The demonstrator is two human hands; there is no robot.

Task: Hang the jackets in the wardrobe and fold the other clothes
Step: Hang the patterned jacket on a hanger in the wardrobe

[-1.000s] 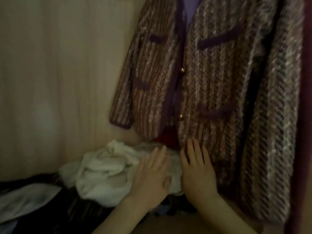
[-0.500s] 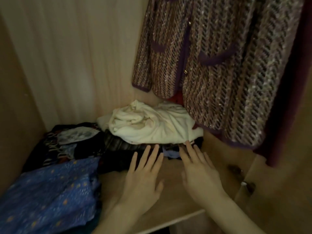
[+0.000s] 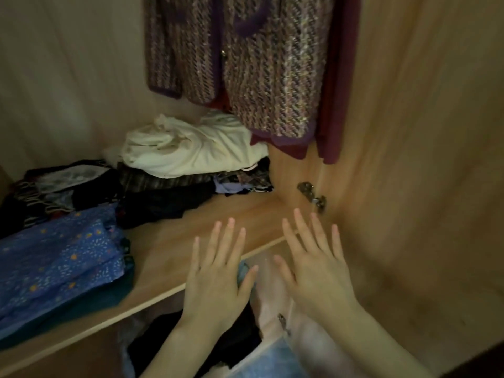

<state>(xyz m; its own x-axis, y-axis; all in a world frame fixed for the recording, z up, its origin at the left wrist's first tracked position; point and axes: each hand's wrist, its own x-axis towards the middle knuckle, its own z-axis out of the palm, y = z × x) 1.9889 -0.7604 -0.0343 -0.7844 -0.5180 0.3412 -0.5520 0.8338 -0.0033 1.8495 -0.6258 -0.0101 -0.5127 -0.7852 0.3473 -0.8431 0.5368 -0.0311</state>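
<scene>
Wardrobe (image 3: 409,159) walls are seen around a shelf (image 3: 218,222); a jacket (image 3: 272,77) is hung over its back right corner. Folded clothes (image 3: 54,257) are piled along its left side. Left hand (image 3: 218,276) and right hand (image 3: 316,271) are held flat above its front edge, fingers spread, nothing gripped.

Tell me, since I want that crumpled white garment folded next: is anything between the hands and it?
Nothing visible blocks it. Both hands, left and right, hover open over the shelf's front edge, bare wood ahead of them. The white garment lies uncovered atop the dark pile; the tweed jacket hangs above its right end.
</scene>
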